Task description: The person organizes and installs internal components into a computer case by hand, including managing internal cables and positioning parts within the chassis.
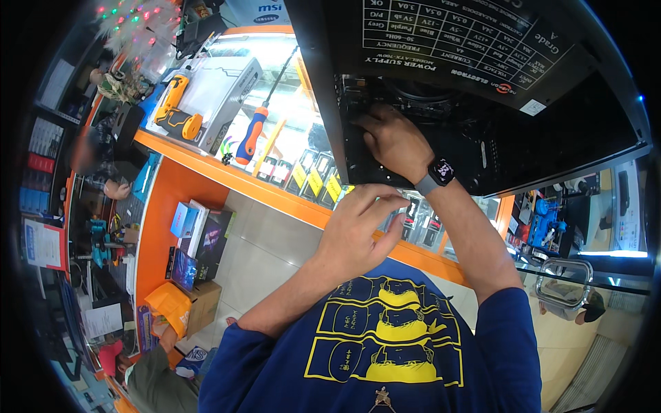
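An open black computer case (482, 175) lies on the counter in front of me. Across its upper part is a power supply (447, 48) with a printed label. My right hand (399, 141), a watch (441, 172) on its wrist, reaches into the case. Its fingers are bent together near the dark left inner wall, and whatever they hold is lost in shadow. My left hand (365, 220) is at the case's near edge, thumb and fingers curled toward each other. Anything between those fingertips is too small to name. Black cables (420, 93) lie behind my right hand.
On the lit glass counter (227, 172) left of the case are an orange-and-blue screwdriver (253, 134), a yellow-and-black power drill (177, 110) and a box (237, 96). Small packages show under the glass. Other people are at the left and lower right.
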The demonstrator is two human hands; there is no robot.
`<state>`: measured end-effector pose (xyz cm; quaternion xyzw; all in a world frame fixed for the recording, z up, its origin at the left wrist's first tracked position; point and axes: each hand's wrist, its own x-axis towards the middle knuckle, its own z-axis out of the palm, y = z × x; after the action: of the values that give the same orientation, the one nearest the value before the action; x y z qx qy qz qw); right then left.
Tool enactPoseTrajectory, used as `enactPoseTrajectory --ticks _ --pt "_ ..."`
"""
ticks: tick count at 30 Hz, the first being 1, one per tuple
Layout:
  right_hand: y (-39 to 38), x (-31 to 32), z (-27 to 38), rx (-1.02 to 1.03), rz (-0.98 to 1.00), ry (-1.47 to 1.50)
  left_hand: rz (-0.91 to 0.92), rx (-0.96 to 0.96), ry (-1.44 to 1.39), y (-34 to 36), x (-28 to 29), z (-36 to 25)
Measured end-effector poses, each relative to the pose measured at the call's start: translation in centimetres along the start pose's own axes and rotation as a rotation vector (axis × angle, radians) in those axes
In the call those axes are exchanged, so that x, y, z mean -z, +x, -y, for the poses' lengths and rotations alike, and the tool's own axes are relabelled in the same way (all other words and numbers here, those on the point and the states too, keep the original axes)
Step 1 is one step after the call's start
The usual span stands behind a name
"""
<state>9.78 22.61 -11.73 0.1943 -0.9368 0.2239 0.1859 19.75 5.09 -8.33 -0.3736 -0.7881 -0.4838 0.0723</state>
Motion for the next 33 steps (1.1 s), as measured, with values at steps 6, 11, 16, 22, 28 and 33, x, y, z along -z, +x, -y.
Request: enactPoseTrajectory --ticks 6,11,16,22,28,33 --pt "0.1 -0.4 0.4 -0.064 -0.052 0.06 0.011 0.003 -0.009 0.1 -0.1 -0.1" --pt "0.5 -0.7 0.2 -0.103 -0.048 0.118 0.01 -0.002 -0.011 0.2 -0.1 -0.1" --pt "0.8 -0.7 0.0 -0.107 -0.044 0.155 -0.004 -0.01 -0.023 0.0 -0.2 0.2" --pt "0.9 -0.8 -0.1 -0.092 -0.039 0.132 -0.01 -0.008 -0.021 -0.2 0.1 0.2" --pt "0.8 -0.7 0.3 -0.037 -0.089 0.086 0.003 0.009 -0.017 -0.3 0.4 0.1" --pt "0.8 -0.1 0.4 -0.03 -0.091 0.11 0.011 0.009 -0.017 -0.4 0.5 0.2"
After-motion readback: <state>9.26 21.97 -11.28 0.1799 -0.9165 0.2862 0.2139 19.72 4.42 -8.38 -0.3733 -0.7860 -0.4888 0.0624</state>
